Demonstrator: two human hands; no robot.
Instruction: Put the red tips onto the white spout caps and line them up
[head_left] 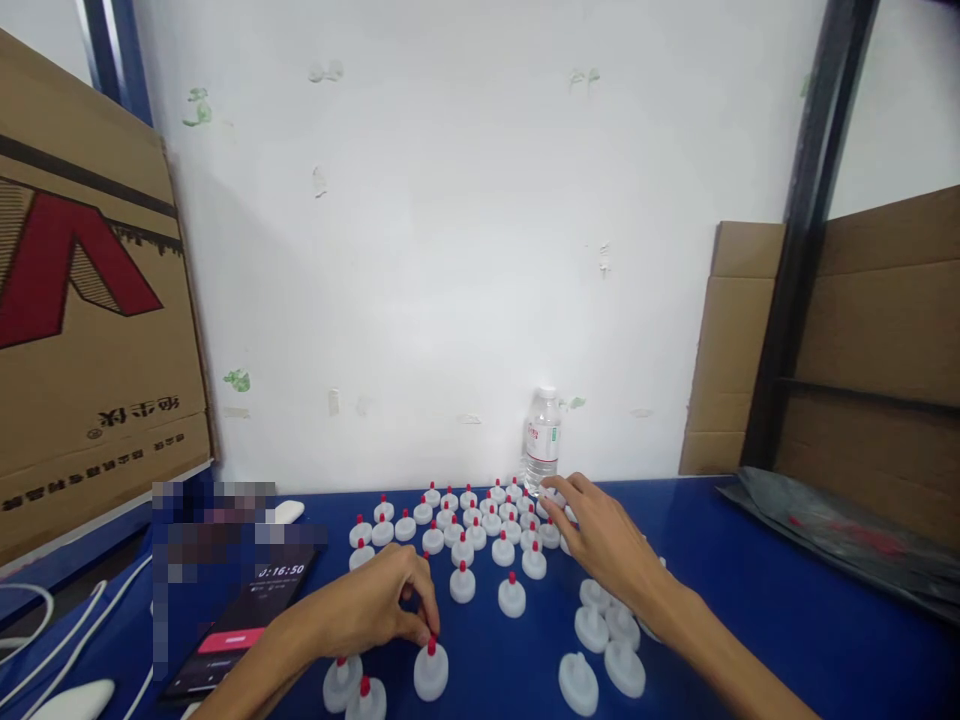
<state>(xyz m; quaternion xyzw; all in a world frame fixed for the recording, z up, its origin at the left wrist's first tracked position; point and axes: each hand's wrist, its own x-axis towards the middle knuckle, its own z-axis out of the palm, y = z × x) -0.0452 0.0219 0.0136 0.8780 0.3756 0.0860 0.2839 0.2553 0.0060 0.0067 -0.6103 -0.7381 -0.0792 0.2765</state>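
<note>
Several white bottle caps with red tips (480, 525) stand in rows on the blue table (750, 600). My left hand (375, 605) pinches the red tip of one white cap (431, 668) at the near edge, with two more red-tipped caps (352, 688) beside it. My right hand (604, 545) reaches forward, fingers curled over a white cap at the right end of the rows, close to the water bottle. Several plain white caps without red tips (604, 650) lie under my right forearm.
A clear water bottle (543, 440) stands against the white wall. A phone showing a timer (240, 620) lies at the left, with white cables (45, 640) nearby. Cardboard boxes (82, 320) stand left and right (877, 340). A dark plastic bag (840, 525) lies at the right.
</note>
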